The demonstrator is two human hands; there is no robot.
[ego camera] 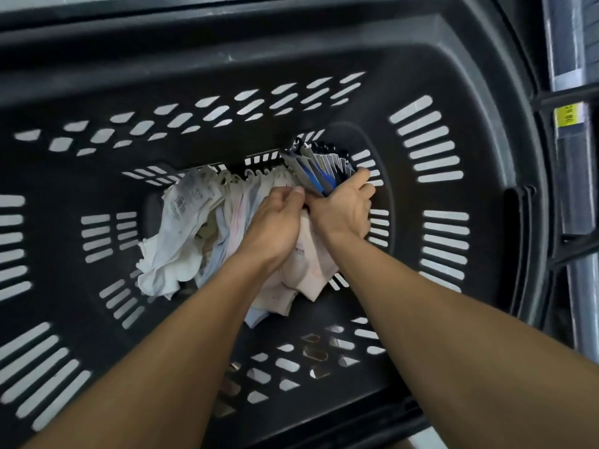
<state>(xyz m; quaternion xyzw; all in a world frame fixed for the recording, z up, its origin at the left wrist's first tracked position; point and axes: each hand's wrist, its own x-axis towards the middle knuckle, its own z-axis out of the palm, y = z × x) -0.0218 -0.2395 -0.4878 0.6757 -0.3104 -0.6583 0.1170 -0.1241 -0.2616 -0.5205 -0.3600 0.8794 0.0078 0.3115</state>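
- Metal shelving (pixel 570 176) with a yellow price label (pixel 565 116) is seen past the right rim of a dark slotted basket (pixel 453 76), which fills the view from above.
- Two bundles of socks are found on the basket's floor, toward its far wall.
- Pale socks (pixel 181 222) in white, pink and light blue are laid side by side. Their long axis runs from the far wall to the near wall, with hook ends pointed at the far wall and toes at the near one.
- Dark socks (pixel 319 171) in grey, blue and black are fanned upward, with their tops pointed at the basket's far right corner.
- The left hand (pixel 275 218) is curled at the middle of the floor, and the upper edge of the pale socks is pinched between thumb and fingertips.
- The right hand (pixel 345 209), touching the left one, is wrapped round the lower part of the dark socks, close against the basket's right wall.
- Bare floor is shown left of the pale socks and along the near wall; little room is left on the right.
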